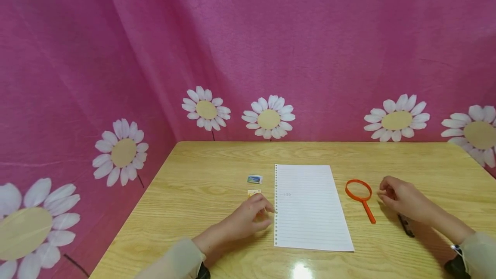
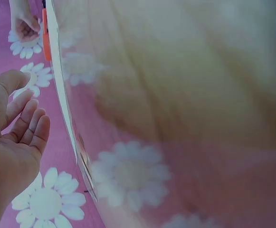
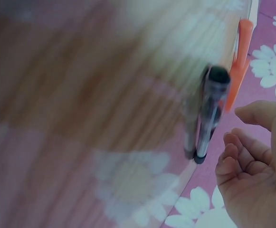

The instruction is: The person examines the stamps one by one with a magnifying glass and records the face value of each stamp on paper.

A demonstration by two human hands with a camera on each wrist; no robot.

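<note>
My left hand [image 1: 248, 218], fingers loosely bent and holding nothing, hovers by the punched left edge of a lined paper sheet [image 1: 310, 210]. Just beyond its fingers is a small yellow-and-white picture piece [image 1: 253, 192], partly covered by the hand. A similar blue-green piece [image 1: 254, 179] lies farther back. On the right, my right hand [image 1: 404, 199] is held over the table with bent fingers and nothing in them. Beneath it, partly hidden, lies a dark-ended clear pen [image 1: 405, 226], seen larger in the right wrist view [image 3: 211, 114]. An orange magnifying glass [image 1: 369, 212] lies between sheet and right hand.
The wooden table [image 1: 217, 158] has a glossy surface that reflects light near the front. A pink curtain [image 1: 310, 46] with large daisies hangs behind it and along the left side. Faint marks, perhaps digits, show on the sheet's upper left.
</note>
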